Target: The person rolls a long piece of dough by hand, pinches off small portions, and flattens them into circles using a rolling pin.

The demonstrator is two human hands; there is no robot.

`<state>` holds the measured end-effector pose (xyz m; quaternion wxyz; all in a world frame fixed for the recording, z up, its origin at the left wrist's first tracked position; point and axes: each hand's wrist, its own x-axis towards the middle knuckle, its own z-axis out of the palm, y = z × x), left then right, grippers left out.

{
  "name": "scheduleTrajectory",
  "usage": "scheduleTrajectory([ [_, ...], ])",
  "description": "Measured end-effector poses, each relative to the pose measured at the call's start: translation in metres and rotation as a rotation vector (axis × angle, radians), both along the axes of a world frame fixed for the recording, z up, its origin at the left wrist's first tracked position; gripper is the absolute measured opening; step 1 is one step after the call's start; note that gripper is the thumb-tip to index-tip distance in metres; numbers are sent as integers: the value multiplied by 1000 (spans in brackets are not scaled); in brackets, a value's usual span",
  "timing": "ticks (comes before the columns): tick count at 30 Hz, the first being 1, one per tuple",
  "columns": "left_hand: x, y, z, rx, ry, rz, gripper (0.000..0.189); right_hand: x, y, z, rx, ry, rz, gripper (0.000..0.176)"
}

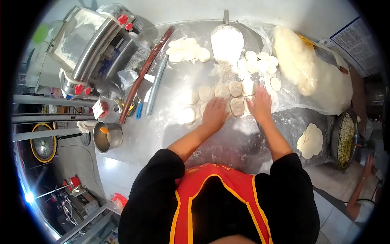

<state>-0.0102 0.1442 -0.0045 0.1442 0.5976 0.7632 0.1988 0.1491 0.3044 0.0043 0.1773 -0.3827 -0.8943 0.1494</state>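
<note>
Two rows of small flattened dough rounds (237,106) lie on the floured metal table (174,134). My left hand (215,112) rests palm down on the near row, fingers stretched out and covering part of a round. At the right end of the rows, my right hand (260,102) lies flat with fingers spread, pressing on or touching a round that it partly hides. Beyond the rows stands a metal scoop (227,42) full of white flour. More dough pieces are piled at the back left (185,49) and near the scoop's right side (260,63).
A large dough mass (300,61) under plastic fills the back right. Nearby are a flat dough sheet (311,141) and a bowl of chopped filling (346,140). Left are two rods (146,75), a dough machine (77,44) and a metal pot (113,138). Another person's arm (359,191) shows right.
</note>
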Motion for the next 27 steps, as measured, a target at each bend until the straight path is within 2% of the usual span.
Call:
scheduleTrajectory([
  [1, -3, -8, 8, -93, -68, -24, 51, 9, 2, 0, -100, -51, -25, 70],
  [4, 6, 0, 15, -6, -32, 85, 32, 18, 8, 1, -386, -153, -80, 58],
  [6, 5, 18, 14, -176, 26, 66, 26, 13, 14, 6, -568, -149, -100, 48],
  [7, 5, 20, 14, -268, 52, 55, 23, 14, 11, 10, -501, -149, -56, 45],
  [9, 6, 14, 19, -163, 86, 18, 19, 14, 5, 19, -365, -142, 32, 39],
  [10, 4, 12, 24, -108, 106, 0, 17, 15, -3, 22, -382, -38, 20, 37],
  [13, -4, 1, 35, -163, -237, -59, 25, 14, -10, 42, -746, 41, 72, 34],
  [14, -12, 4, 40, -190, -314, 9, 31, 11, -7, 36, -933, 48, 76, 41],
  [16, -33, 24, 53, -238, -467, 144, 43, -5, -15, 27, -794, 72, 134, 51],
  [17, -38, 32, 41, -122, -422, 191, 48, -10, -16, 21, -719, 82, 167, 56],
  [18, -43, 40, 19, -4, -375, 240, 53, -13, -14, 5, -440, 16, 254, 67],
  [19, -47, 47, 13, 112, -328, 291, 59, -18, -10, 2, -525, -9, 245, 66],
  [21, -50, 57, 8, -79, -304, 296, 65, -26, -5, -2, -700, -70, 226, 65],
  [22, -48, 57, 8, -147, -282, 276, 65, -32, -11, 22, -685, -171, 207, 61],
  [23, -46, 58, 8, -215, -257, 252, 65, -30, -16, 23, -559, -173, 244, 62],
  [25, -39, 52, -3, 92, -30, 175, 61, -20, -29, 23, -307, -174, 320, 64],
  [26, -34, 47, -10, 242, 85, 139, 59, -13, -37, 19, -307, -87, 383, 61],
  [27, -32, 40, -9, 154, -34, 86, 58, -8, -41, 14, -371, -52, 438, 60],
])
